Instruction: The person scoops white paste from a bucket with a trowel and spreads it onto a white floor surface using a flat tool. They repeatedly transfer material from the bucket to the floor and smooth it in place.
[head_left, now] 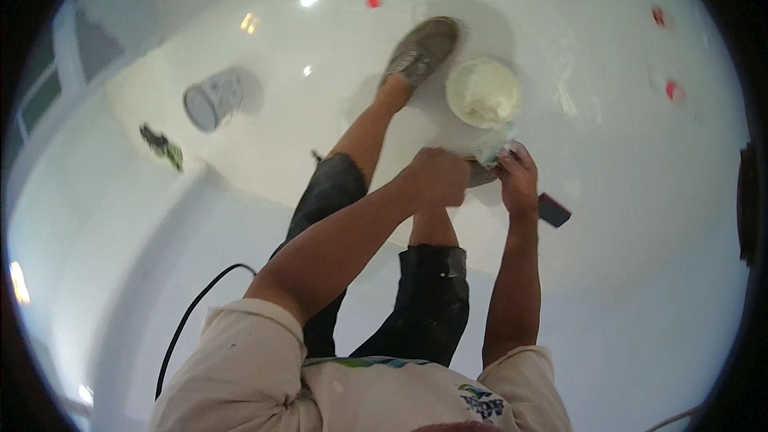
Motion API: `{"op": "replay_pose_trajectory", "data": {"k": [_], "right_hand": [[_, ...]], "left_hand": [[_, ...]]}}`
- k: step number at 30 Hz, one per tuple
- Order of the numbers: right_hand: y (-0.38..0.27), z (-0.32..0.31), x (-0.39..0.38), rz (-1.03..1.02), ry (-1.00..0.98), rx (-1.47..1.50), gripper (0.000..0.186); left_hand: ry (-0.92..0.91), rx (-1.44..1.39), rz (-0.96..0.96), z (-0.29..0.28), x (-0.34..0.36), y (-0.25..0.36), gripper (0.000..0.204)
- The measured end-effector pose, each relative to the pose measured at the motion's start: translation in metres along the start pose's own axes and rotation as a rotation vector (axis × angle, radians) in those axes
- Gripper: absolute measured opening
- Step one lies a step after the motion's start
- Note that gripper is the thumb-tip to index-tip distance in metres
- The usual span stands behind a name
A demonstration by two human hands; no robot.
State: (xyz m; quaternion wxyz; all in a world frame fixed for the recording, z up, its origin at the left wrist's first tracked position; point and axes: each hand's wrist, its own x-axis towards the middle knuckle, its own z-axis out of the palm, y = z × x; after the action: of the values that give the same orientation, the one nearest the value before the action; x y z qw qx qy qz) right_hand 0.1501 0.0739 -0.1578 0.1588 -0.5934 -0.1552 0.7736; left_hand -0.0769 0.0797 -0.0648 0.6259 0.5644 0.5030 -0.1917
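My left hand [436, 176] is closed, knuckles up; whatever it may hold is hidden. Just to its right, my right hand [516, 176] grips a pale greenish, crumpled item [494, 146], too small to identify clearly. Above both hands stands a round cream-white container [482, 88] with pale material in it. A dark rectangular block [554, 208] lies right of my right wrist. Beneath my hands, one shoe [482, 174] is partly hidden; the other [420, 52] rests beside the container.
On the glossy white curved surface, a grey cylindrical can [204, 108] lies at left, near a dark-green rag-like item [160, 144]. Small red pieces [374, 2] are scattered farther off. A black cable [200, 298] runs along the lower left, beside a curved ledge [152, 256].
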Motion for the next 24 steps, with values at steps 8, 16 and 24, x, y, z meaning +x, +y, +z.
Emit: {"op": "replay_pose_trajectory", "data": {"k": [8, 16, 24], "right_hand": [[-0.038, 0.013, -0.023, 0.029, -0.206, -0.207, 0.041], [-0.037, 0.042, -0.076, 0.201, -0.022, 0.190, 0.054], [-0.016, 0.119, -0.061, 0.302, -0.215, -0.070, 0.055]], "left_hand": [[0.636, -0.539, -0.193, 0.012, -0.074, -0.071, 0.037], [0.960, -1.245, -0.594, 0.195, -0.152, -0.208, 0.030], [0.499, -0.976, -1.108, 0.552, -0.170, -0.282, 0.029]]}}
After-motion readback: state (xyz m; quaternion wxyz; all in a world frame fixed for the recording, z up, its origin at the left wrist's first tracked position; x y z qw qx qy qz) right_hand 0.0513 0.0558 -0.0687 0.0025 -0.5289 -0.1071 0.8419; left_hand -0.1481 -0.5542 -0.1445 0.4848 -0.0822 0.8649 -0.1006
